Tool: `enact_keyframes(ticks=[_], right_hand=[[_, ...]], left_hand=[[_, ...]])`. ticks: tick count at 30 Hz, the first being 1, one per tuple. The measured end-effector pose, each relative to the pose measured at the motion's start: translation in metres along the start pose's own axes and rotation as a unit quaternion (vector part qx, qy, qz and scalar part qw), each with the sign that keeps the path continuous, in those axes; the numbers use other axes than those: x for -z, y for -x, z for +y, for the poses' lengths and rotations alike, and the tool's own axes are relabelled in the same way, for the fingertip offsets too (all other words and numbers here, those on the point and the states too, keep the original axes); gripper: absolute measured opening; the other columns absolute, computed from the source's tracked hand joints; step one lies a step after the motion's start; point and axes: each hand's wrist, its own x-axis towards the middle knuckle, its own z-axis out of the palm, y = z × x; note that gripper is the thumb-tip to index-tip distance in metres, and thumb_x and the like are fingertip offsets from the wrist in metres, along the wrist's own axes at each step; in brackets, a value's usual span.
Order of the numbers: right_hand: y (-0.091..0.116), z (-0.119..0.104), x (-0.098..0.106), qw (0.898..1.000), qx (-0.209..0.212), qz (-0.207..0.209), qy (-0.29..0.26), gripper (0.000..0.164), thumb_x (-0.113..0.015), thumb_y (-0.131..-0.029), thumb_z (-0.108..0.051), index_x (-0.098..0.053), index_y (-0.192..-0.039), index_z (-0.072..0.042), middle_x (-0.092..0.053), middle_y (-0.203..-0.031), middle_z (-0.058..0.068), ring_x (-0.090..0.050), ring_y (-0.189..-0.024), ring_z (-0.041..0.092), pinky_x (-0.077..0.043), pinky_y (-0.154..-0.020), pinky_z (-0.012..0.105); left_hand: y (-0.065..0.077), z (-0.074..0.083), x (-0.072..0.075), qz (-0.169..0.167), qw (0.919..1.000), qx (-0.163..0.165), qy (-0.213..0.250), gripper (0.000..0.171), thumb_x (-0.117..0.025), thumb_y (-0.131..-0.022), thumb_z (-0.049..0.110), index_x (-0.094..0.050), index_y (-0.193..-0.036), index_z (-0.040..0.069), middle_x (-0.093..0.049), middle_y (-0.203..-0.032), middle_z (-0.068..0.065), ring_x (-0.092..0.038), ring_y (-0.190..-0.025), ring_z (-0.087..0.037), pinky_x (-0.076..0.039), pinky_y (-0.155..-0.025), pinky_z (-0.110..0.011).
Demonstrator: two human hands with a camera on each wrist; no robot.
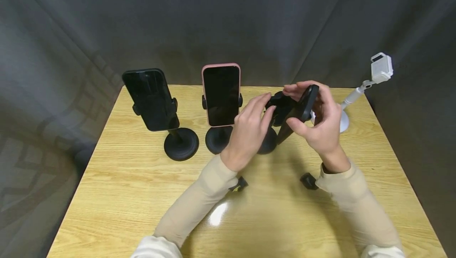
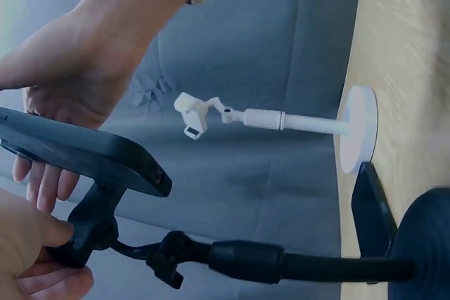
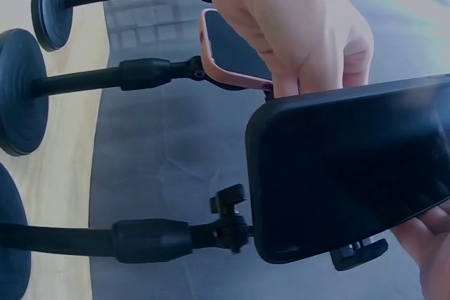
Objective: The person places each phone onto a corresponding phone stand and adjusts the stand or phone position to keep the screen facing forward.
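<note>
My left hand (image 1: 247, 131) pinches the black clamp (image 2: 84, 233) on the head of the rightmost black phone stand (image 2: 246, 261). A black phone (image 3: 344, 166) lies against that clamp, its dark screen facing the right wrist camera. My right hand (image 1: 325, 125) holds the phone by its edges, thumb on the near side and fingers round the far side. Part of the clamp is hidden behind the phone in the right wrist view. Another dark phone-like slab (image 2: 373, 212) rests on the table between the black stand's base and the white stand's base.
To the left, a black phone (image 1: 151, 99) and a pink-cased phone (image 1: 221, 95) sit in two matching black stands. A white stand (image 1: 352, 97) with a clamp head rises at the right. The wooden table (image 1: 117, 194) ends at grey curtains (image 1: 221, 24).
</note>
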Motion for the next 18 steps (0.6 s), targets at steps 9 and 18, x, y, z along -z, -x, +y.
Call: enact_keyframes(ticks=[9, 18], right_hand=[[-0.012, -0.001, 0.002, 0.998, -0.023, -0.025, 0.053, 0.068, -0.092, -0.078, -0.031, -0.062, -0.123, 0.011, -0.076, -0.114, 0.016, -0.075, -0.104, 0.023, -0.059, -0.092, 0.028], [-0.015, 0.002, 0.002, 0.996, -0.038, -0.034, 0.077, 0.063, -0.09, -0.08, -0.029, -0.063, -0.124, 0.007, -0.076, -0.114, 0.012, -0.075, -0.102, 0.02, -0.058, -0.092, 0.026]], left_hand=[[-0.003, 0.0, 0.003, -0.01, 0.9992, -0.022, -0.033, 0.026, -0.065, -0.102, 0.009, -0.07, -0.122, -0.007, -0.072, -0.115, -0.017, -0.073, -0.106, -0.024, -0.058, -0.094, -0.025], [-0.004, -0.001, 0.007, -0.042, 0.9933, -0.048, -0.096, 0.028, -0.062, -0.104, 0.01, -0.069, -0.125, -0.007, -0.071, -0.118, -0.018, -0.072, -0.108, -0.026, -0.056, -0.1, -0.028]])
